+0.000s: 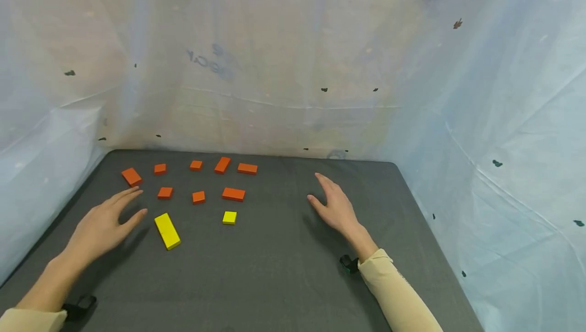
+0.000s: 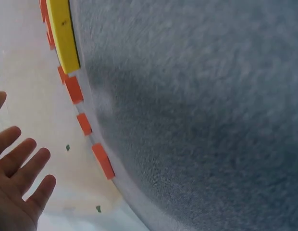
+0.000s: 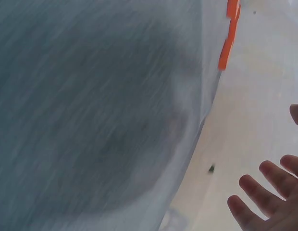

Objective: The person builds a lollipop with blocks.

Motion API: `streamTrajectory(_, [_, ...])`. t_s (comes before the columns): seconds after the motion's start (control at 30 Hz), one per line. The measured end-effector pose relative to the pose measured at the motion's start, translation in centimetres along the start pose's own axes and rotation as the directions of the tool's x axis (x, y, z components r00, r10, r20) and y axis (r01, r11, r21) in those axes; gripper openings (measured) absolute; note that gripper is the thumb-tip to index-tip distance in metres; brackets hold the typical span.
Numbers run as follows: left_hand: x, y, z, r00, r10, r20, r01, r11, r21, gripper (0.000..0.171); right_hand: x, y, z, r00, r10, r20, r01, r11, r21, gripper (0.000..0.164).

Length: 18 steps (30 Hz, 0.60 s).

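My left hand [image 1: 101, 228] hovers over the left part of the table, fingers extended and holding nothing. Just right of it lies a long yellow block [image 1: 167, 231], and beyond its fingertips an orange block [image 1: 132, 177]. A small yellow block [image 1: 230, 217] sits farther right, near the middle. Several more orange blocks, among them a rectangular one [image 1: 234, 194] and a small square one [image 1: 199, 198], lie in two loose rows at the back left. On the right side, my right hand [image 1: 336, 207] is raised above the cloth with fingers spread, grasping nothing, apart from every block.
A dark grey cloth covers the table [image 1: 274, 271]. Pale plastic sheeting [image 1: 274, 67] with small leaf-like marks hangs behind and along both sides. Black wrist straps [image 1: 350, 264] show at each sleeve.
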State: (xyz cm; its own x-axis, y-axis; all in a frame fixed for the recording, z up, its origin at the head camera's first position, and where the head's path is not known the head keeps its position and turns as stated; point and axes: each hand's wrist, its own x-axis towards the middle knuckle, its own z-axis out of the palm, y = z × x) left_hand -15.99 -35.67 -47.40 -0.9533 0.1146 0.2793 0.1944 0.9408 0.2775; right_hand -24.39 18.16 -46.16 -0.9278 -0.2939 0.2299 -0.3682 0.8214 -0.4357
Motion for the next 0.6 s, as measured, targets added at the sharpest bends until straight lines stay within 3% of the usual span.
streamTrajectory(0.27, [-0.3,0.8,0.3,0.998,-0.051,0.035,0.055,0.990,-0.131,0.077,1.2,-3.8,1.8,0.994,-0.077,0.071,0.073,0.995,0.062,0.069])
streamTrajectory(0.6, [-0.6,1.7,1.0,0.995,-0.018,0.103,0.033,0.989,-0.141,0.098,2.5,-7.9,4.6,0.965,-0.187,0.183,0.162,0.976,0.145,0.067])
